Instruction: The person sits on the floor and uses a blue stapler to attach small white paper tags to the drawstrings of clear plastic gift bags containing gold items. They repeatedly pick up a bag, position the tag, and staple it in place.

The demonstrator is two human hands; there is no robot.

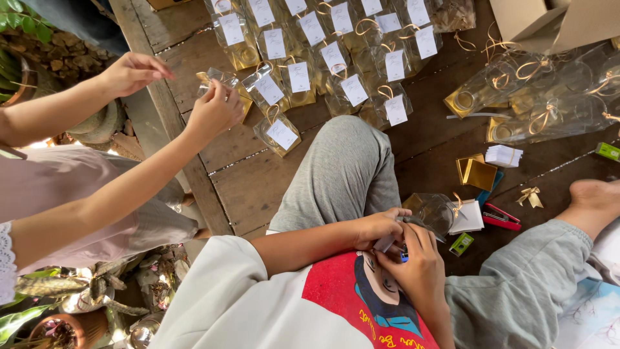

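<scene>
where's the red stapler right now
In the head view, the red stapler lies on the wooden floor at right of centre, beside a small stack of white cards and just left of a bare foot.

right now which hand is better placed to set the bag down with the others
Right, probably. The right hand grips the bag just beside the tagged bags on the table. The left hand hangs further back, apart from the bag.

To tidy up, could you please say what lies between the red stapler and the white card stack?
Gold boxes lie between the stapler and the card stack, as the head view shows.
</scene>
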